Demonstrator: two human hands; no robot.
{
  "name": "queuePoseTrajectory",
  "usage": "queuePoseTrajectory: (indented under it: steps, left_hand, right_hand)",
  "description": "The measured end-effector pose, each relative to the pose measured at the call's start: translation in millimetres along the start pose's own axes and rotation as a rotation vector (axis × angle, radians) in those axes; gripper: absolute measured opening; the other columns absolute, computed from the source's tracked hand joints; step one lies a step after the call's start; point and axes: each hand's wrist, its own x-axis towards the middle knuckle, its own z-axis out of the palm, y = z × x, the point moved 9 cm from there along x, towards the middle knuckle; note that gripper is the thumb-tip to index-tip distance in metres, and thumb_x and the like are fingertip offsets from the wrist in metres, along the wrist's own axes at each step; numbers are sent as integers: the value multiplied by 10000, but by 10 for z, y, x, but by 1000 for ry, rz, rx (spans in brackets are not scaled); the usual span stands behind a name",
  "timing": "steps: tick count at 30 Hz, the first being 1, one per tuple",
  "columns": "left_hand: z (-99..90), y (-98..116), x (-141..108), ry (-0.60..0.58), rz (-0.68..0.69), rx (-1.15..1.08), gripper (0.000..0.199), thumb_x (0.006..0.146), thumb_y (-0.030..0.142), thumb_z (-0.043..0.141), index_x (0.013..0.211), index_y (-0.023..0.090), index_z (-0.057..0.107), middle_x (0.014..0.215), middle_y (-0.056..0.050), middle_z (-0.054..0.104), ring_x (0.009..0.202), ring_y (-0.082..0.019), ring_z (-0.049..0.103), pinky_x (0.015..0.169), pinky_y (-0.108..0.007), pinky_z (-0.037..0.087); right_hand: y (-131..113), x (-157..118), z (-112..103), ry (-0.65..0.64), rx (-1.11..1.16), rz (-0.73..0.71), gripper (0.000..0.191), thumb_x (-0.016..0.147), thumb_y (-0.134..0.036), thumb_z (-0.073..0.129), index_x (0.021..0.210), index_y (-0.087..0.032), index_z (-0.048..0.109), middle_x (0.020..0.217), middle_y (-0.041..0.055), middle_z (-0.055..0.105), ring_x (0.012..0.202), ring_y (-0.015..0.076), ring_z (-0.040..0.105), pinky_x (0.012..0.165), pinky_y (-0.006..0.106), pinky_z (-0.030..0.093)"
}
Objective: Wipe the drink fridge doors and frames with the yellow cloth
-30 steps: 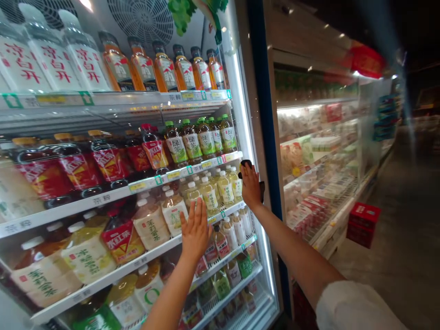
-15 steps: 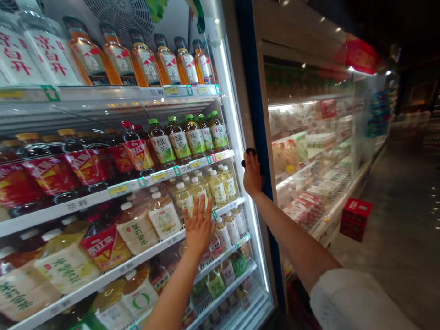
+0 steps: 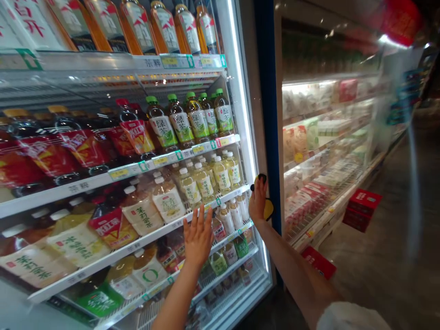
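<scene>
My left hand [image 3: 198, 238] is raised in front of the drinks fridge with its fingers spread. Its fingertips overlap the edge of a shelf [image 3: 177, 223] just below small bottles of pale yellow drink [image 3: 205, 181]. Whether it touches glass I cannot tell. At the fridge's right-hand frame [image 3: 253, 114], my right hand [image 3: 258, 201] has its fingers over a yellow-and-black object [image 3: 269, 209]. Black parts show above the fingertips and yellow shows beside the palm; the rest is covered. Green tea bottles [image 3: 197, 121] stand on the shelf above.
More shelves hold red-labelled bottles [image 3: 82, 146], amber bottles [image 3: 165, 27] and large jugs [image 3: 74, 238]. To the right runs a long lit chiller [image 3: 321, 160] with packed goods. Red boxes [image 3: 362, 208] stand by it on the dark floor [image 3: 385, 284].
My right hand has moved down along the fridge frame, the yellow-and-black object going with it. My left hand has dropped slightly, and the shelves sit higher in view.
</scene>
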Motion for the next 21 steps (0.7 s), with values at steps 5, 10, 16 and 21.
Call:
queuePoseTrajectory:
  steps: [5, 10, 16, 21]
  left_hand:
    - [54, -19, -157, 5, -35, 8, 935, 918, 266, 658, 1662, 261, 93, 1721, -99, 145, 1611, -264, 35, 1294, -547, -88]
    - [20, -213, -522, -49, -107, 27, 963, 909, 247, 678, 1661, 275, 77, 1722, -100, 134, 1609, -273, 39, 1290, -576, -70]
    - [-88, -477, -919, -93, -146, 46, 998, 877, 211, 708, 1657, 304, 93, 1730, -92, 60, 1605, -308, 47, 1295, -607, 20]
    - [-229, -745, -1254, -88, -137, 75, 996, 871, 116, 663, 1654, 327, 85, 1732, -76, 47, 1607, -294, 28, 1288, -624, 23]
  right_hand:
    - [-529, -480, 150, -140, -71, -332, 736, 963, -35, 371, 1647, -290, 272, 1713, 32, 290, 1616, 250, 111, 1288, 520, 269]
    - [-389, -597, 35, -150, -58, -320, 767, 945, -10, 316, 1662, -257, 203, 1741, 49, 195, 1621, 271, 47, 1272, 604, 246]
    - [-1009, -818, 268, -155, -120, -288, 692, 957, -50, 356, 1629, -214, 337, 1699, 98, 314, 1617, 308, 57, 1265, 610, 264]
    - [-1191, -1361, 328, -353, -104, -456, 651, 904, -34, 421, 1514, -228, 540, 1587, 104, 509, 1594, 314, 200, 1242, 629, 300]
